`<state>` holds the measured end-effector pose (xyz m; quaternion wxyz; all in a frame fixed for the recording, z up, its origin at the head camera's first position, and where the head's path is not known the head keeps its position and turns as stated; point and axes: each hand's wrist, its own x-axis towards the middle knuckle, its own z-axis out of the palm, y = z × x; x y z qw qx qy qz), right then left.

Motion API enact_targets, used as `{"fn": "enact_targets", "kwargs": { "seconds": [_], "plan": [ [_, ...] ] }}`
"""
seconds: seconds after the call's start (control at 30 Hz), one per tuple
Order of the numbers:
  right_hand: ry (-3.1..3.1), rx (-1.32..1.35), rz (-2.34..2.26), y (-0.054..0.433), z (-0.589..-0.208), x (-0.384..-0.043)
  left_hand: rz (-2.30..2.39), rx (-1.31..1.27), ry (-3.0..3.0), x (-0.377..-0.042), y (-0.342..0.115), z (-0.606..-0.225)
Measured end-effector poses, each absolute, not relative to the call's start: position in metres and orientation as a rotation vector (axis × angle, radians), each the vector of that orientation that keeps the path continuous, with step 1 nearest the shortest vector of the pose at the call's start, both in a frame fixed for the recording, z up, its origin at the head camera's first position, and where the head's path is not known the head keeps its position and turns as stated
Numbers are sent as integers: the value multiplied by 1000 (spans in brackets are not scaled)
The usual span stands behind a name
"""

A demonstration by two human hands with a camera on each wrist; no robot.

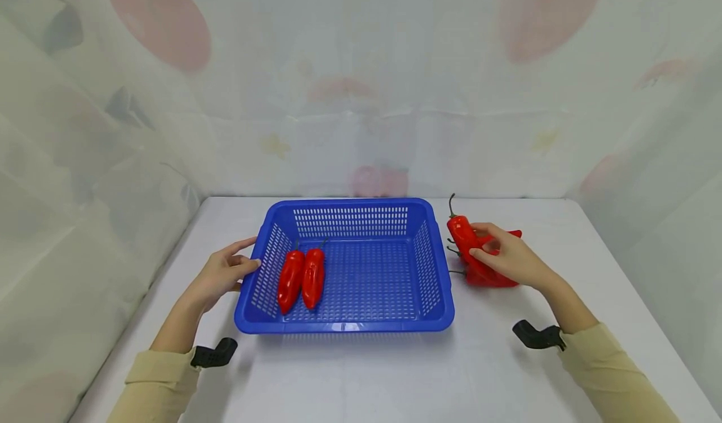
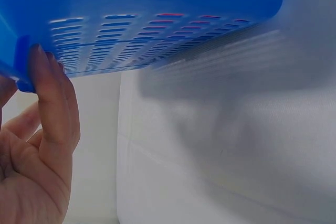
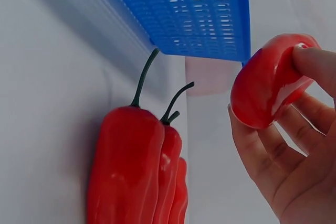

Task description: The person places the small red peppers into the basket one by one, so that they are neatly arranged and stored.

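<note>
A blue plastic basket (image 1: 372, 279) with slotted walls stands mid-table. My left hand (image 1: 219, 274) grips its left rim, thumb on top and fingers beneath the edge; in the left wrist view those fingers (image 2: 50, 82) lie against the outer wall. Inside, at the basket's left side, two red chili peppers (image 1: 290, 282) lie side by side. To the right of the basket my right hand (image 1: 516, 260) pinches another red chili pepper (image 3: 262, 85) between thumb and fingers, stem pointing away. Below it, several red peppers (image 3: 126, 166) lie close together on the table, stems toward the basket.
The white table (image 1: 350, 379) extends in front of the basket and to both sides. Printed fabric sheets (image 1: 350, 141) hang behind and along the left and right. A black wrist mount (image 1: 214, 353) sits at each cuff.
</note>
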<state>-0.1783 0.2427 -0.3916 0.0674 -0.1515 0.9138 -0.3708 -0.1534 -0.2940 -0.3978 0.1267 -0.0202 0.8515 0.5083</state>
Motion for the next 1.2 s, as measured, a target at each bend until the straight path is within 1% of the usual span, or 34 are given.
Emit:
{"fn": "enact_targets", "kwargs": {
  "seconds": [0.57, 0.9, 1.2],
  "plan": [
    [2623, -545, -1294, 221, -374, -193, 1485, -62, 2477, -153, -293, -397],
    [2549, -382, -1363, 202, -363, -202, 1480, -62, 2479, -154, -293, -397],
    [2474, -354, -1392, 182, -360, -208, 1480, -59, 2476, -154, -293, -398]
  ]
}}
